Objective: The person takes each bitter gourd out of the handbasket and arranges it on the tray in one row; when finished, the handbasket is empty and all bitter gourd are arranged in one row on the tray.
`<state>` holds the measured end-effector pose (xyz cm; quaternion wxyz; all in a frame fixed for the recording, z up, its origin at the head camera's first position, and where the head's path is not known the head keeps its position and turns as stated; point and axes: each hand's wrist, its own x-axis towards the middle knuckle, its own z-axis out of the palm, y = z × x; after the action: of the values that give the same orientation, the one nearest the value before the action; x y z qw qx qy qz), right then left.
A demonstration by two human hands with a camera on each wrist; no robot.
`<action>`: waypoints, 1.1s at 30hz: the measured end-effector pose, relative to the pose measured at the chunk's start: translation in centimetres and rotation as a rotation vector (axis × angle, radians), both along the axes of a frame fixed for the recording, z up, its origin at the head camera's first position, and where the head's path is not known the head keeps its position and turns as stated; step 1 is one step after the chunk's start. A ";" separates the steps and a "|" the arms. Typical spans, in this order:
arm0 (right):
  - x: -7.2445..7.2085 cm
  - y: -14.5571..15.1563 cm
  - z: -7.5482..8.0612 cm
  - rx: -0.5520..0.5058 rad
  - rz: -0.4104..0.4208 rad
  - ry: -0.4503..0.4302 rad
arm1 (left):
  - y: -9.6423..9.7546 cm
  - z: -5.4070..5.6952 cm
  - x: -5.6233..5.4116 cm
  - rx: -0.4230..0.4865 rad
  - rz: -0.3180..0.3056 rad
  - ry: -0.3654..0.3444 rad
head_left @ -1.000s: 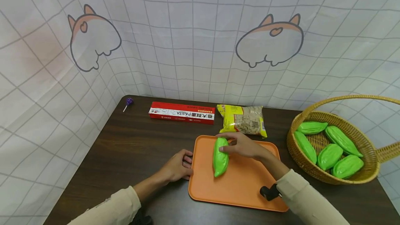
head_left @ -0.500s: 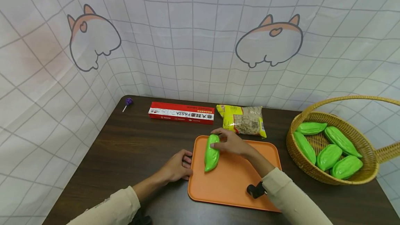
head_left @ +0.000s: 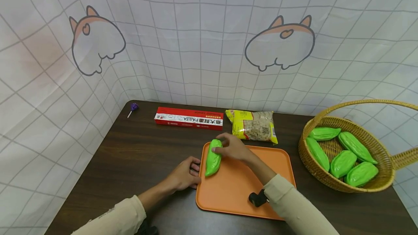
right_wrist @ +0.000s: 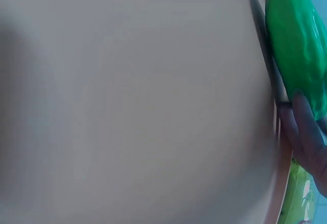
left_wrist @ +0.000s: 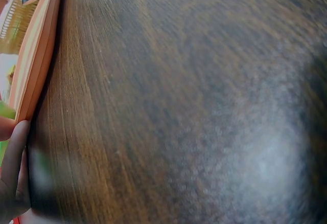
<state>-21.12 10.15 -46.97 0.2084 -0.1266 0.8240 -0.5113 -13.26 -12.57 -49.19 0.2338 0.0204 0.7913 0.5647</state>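
An orange tray (head_left: pixel 248 177) lies on the dark wooden table. My right hand (head_left: pixel 233 147) holds a green, glossy, ridged bitter melon (head_left: pixel 213 160) over the tray's left side, its pointed end toward me. In the right wrist view, fingers (right_wrist: pixel 306 132) press against the lower part of the bitter melon (right_wrist: pixel 296 40), close over the tray surface. At the tray's left edge, my left hand (head_left: pixel 184 175) grips the rim with curled fingers. The left wrist view shows fingertips (left_wrist: pixel 19 137) right at the tray's side wall (left_wrist: pixel 38 65).
A wicker basket (head_left: pixel 305 155) with a tall handle stands at the right, holding several green bitter melons (head_left: pixel 343 163). Behind the tray lie a yellow plastic food bag (head_left: pixel 256 126) and a red pasta box (head_left: pixel 189 118). A purple lollipop (head_left: pixel 134 107) sits at the far left corner.
My right hand has carried the bitter melon leftward across the tray to its left side. My left hand has stayed at the tray's left edge.
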 end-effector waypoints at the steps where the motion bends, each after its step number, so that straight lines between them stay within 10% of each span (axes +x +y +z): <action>1: 0.0 -0.2 0.1 0.007 -0.016 -0.005 | 0.0 0.0 0.0 0.000 0.000 0.001; 33: 0.9 -2.3 0.7 0.186 -0.105 0.124 | -0.1 0.0 0.0 0.005 -0.010 -0.004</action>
<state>-20.27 7.85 -46.31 0.1409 -0.0948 0.8847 -0.4340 -13.26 -12.69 -49.16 0.2380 0.0240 0.7892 0.5656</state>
